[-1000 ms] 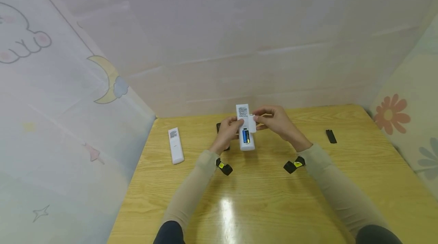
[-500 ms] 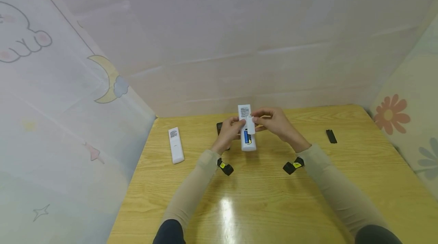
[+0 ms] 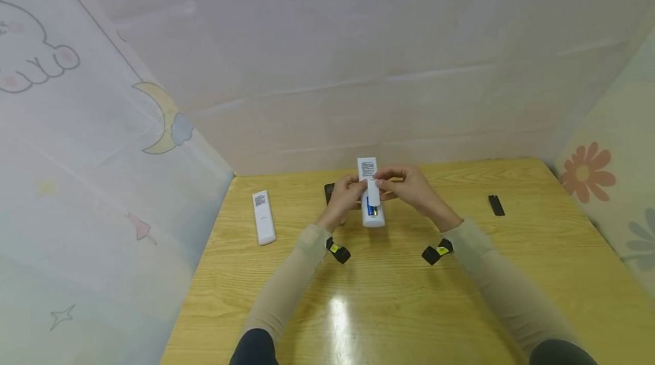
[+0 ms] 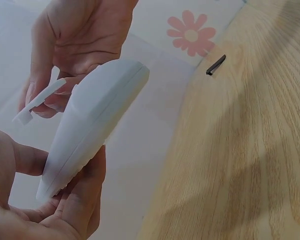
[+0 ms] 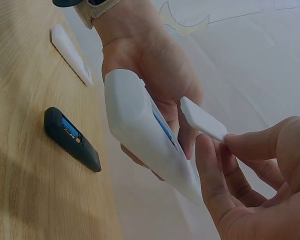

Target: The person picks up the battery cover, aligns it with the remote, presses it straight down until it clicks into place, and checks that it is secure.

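A white remote control (image 3: 367, 167) is held up over the table in my left hand (image 3: 344, 199), thumb on one side and fingers under it. Its back faces me, with a printed label at the far end and blue batteries (image 3: 372, 211) in the uncovered compartment. My right hand (image 3: 411, 187) pinches a white battery cover (image 5: 204, 118) between thumb and fingers. In the head view the cover overlaps the upper part of the compartment; the right wrist view shows it tilted and apart from the remote.
On the wooden table (image 3: 389, 297), another white remote (image 3: 263, 218) lies at the left. A black remote (image 5: 72, 140) with blue batteries showing lies behind my left hand. A small black cover (image 3: 496, 205) lies at the right. Printed cloth walls (image 3: 327, 69) rise behind the table.
My right hand has brought the cover from beside the remote to over its battery compartment, hiding part of the batteries. The remote has shifted slightly right in my left hand.
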`<action>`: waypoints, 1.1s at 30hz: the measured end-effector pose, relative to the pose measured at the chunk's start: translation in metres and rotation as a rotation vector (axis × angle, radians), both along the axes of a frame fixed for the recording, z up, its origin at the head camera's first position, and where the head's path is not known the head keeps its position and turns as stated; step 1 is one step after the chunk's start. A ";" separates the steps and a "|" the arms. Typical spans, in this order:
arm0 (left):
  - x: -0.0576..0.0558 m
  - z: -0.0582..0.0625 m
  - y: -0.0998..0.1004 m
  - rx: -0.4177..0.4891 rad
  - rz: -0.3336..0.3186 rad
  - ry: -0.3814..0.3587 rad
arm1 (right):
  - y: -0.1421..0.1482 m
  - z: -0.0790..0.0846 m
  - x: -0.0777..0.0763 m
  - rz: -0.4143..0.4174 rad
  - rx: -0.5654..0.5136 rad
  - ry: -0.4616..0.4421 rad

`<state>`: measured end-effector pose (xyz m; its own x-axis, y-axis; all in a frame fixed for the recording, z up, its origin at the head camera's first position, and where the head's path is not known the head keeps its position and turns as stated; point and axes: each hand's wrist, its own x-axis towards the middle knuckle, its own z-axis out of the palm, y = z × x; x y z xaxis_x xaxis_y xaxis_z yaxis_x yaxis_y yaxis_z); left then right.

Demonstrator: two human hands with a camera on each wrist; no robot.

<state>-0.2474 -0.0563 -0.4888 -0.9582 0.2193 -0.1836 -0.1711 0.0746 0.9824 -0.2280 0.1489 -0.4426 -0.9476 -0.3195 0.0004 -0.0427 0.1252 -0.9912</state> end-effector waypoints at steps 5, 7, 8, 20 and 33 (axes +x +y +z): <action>0.000 -0.001 0.000 0.009 0.003 -0.008 | 0.000 -0.002 0.000 0.007 0.023 0.005; 0.000 -0.001 0.000 0.013 0.005 -0.008 | 0.000 -0.002 0.001 0.006 0.028 0.005; 0.000 -0.002 0.000 0.013 0.005 -0.008 | 0.001 -0.002 0.001 0.007 0.030 0.003; -0.002 -0.001 -0.001 0.007 0.015 -0.001 | -0.001 -0.007 0.003 0.005 0.049 -0.012; -0.004 -0.001 -0.002 0.025 0.021 0.000 | -0.005 -0.012 0.003 0.018 0.046 -0.014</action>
<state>-0.2514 -0.0586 -0.4898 -0.9626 0.2038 -0.1782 -0.1723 0.0466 0.9839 -0.2246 0.1434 -0.4543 -0.9416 -0.3356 -0.0283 -0.0310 0.1701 -0.9849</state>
